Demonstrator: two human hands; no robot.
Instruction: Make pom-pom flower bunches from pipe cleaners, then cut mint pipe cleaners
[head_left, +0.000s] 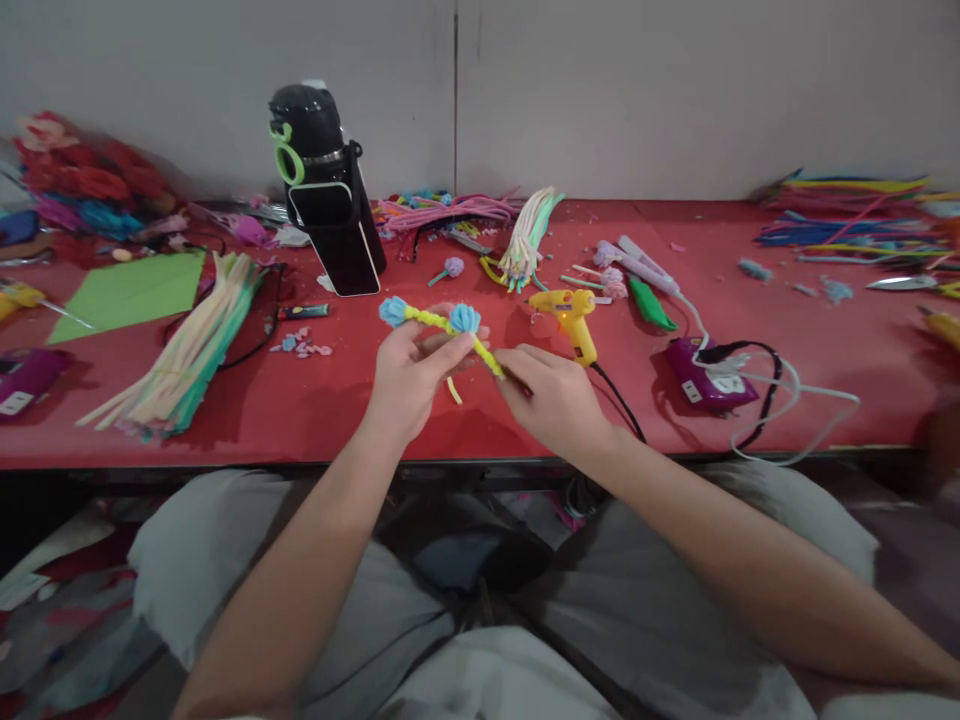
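Observation:
A yellow pipe-cleaner stem with two fluffy blue flower heads (465,319) is held between my hands above the front of the red table. My left hand (409,378) is closed on it, thumb beside the blue head nearer the middle. The other blue head sticks out past the left fingers. My right hand (556,395) pinches the lower right end of the stem; its fingertips are partly hidden. A loose pale yellow strand (454,391) dangles below the left fingers. Just behind my right hand lies a yellow glue gun (571,318).
A black bottle (311,125) and a black phone (337,240) stand at the back left. Pipe-cleaner bundles (180,350) lie left and at the back. To the right are a lilac hot iron (646,265), a purple power socket box (701,378) with cables, and scissors (904,284).

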